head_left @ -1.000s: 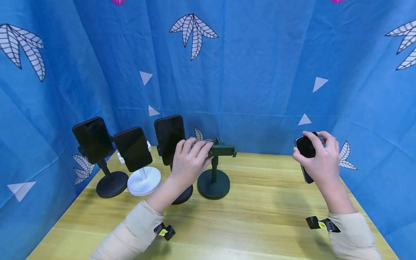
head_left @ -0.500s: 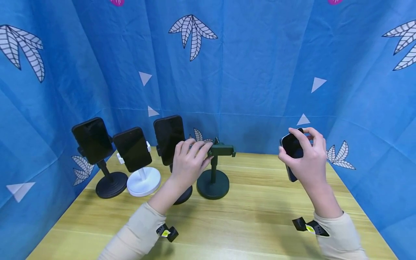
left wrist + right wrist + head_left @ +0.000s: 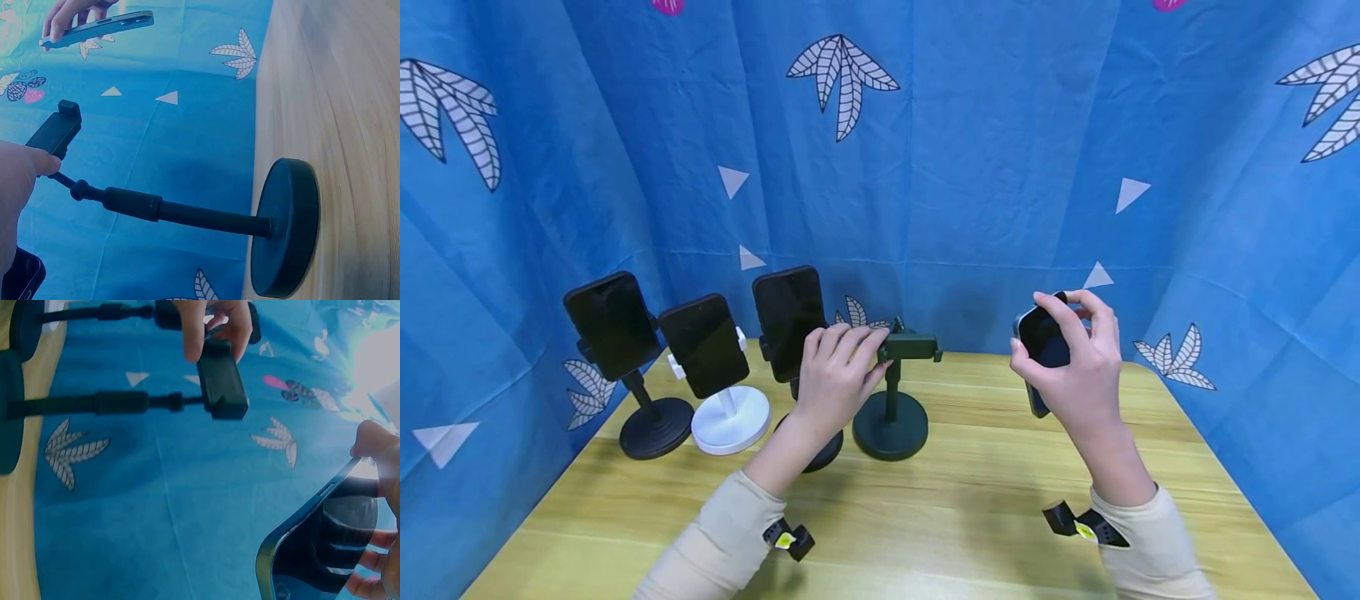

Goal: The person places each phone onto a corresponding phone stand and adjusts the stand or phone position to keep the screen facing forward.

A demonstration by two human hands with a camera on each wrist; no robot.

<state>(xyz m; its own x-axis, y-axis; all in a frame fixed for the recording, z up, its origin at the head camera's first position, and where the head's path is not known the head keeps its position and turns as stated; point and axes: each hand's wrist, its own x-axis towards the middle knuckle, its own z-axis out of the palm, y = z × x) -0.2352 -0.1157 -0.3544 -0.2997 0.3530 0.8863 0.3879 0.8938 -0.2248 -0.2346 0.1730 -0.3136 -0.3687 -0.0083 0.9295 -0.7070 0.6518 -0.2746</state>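
Observation:
My left hand [image 3: 838, 371] grips the left end of the clamp on a dark green phone stand [image 3: 891, 425]; the clamp's right end sticks out bare. The left wrist view shows the thumb against the clamp [image 3: 55, 132], above the post and round base [image 3: 284, 228]. Off to the right, my right hand [image 3: 1078, 367] holds a dark smartphone [image 3: 1043, 337] in the air by its edges, between thumb and fingers. That phone [image 3: 312, 544] is tilted in the right wrist view, its glossy screen reflecting the fingers. It is apart from the stand.
Left of the green stand, a black stand with a phone [image 3: 790, 321] is partly behind my left arm. Further left are a white stand [image 3: 732, 421] with a phone [image 3: 706, 346] and a black stand [image 3: 657, 427] with a phone [image 3: 613, 325]. A blue curtain [image 3: 985, 167] backs the wooden table [image 3: 970, 517].
My right hand has carried the smartphone leftward, nearer the green stand. My left hand stays at the clamp, almost unmoved.

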